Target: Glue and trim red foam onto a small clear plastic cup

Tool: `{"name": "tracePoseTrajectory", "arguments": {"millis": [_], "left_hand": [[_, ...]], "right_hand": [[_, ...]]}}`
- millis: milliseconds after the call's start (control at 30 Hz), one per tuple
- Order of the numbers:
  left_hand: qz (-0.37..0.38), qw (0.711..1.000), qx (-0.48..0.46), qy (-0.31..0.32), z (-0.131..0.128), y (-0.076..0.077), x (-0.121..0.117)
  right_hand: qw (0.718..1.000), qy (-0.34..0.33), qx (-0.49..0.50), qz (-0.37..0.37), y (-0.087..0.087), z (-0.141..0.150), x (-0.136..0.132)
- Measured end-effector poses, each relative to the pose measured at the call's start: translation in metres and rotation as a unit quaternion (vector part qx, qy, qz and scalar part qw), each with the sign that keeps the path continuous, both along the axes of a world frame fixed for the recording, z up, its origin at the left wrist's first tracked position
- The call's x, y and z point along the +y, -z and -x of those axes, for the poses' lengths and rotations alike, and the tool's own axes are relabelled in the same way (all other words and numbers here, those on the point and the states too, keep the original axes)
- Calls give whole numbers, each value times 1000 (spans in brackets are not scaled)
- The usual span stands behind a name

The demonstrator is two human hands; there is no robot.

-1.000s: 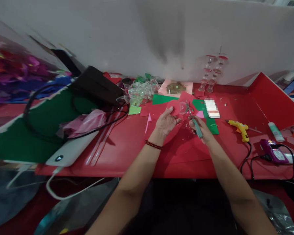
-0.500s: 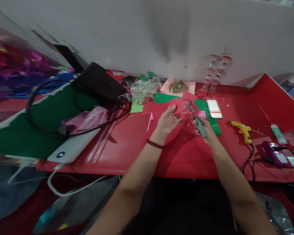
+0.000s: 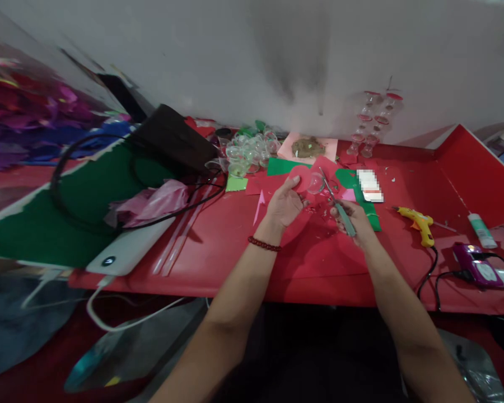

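Between the thumb and fingers of my left hand [image 3: 284, 206] is a round red paper disc [image 3: 299, 178]. A clear plastic cup-like piece [image 3: 316, 183] sits at the disc's right edge; whether it is joined to the disc I cannot tell. My right hand [image 3: 353, 219] is wrapped round scissors [image 3: 343, 217] with a grey-green handle, their blades pointing up and away beside the clear piece. Under both hands lie sheets of red paper [image 3: 319, 254] with small red scraps.
Clear plastic cups [image 3: 252, 151] are heaped at the back, near a brown lump [image 3: 308, 146] on pink paper. Stacked clear cups with red discs [image 3: 373, 126] stand by the wall. To the right lie a yellow glue gun [image 3: 420, 224] and cords; at left, a white power bank [image 3: 128, 252].
The red disc in my left hand has turned and shows more of its round face. The scissors stay in my right hand, close to the clear piece. The view has shifted slightly.
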State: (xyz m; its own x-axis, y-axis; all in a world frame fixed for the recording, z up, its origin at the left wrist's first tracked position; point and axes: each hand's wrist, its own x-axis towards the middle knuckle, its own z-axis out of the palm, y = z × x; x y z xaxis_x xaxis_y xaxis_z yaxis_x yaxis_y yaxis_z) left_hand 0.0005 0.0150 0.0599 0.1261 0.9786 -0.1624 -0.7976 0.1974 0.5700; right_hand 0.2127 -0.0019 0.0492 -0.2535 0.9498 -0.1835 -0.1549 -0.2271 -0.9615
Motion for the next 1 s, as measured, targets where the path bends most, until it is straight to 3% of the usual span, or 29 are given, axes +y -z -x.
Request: {"name": "tracePoseTrajectory", "arguments": {"millis": [400, 600, 767, 1000], "left_hand": [[-23, 999, 17, -39, 2, -11, -2], [-25, 998, 43, -25, 1, -10, -5], [-46, 996, 75, 17, 1, -11, -10], [-64, 994, 91, 22, 1, -8, -10]], "right_hand": [[997, 10, -63, -50, -6, 1, -2], [999, -12, -48, -15, 1, -1, 1], [998, -51, -31, -35, -8, -9, -3], [997, -39, -46, -39, -11, -8, -5]]}}
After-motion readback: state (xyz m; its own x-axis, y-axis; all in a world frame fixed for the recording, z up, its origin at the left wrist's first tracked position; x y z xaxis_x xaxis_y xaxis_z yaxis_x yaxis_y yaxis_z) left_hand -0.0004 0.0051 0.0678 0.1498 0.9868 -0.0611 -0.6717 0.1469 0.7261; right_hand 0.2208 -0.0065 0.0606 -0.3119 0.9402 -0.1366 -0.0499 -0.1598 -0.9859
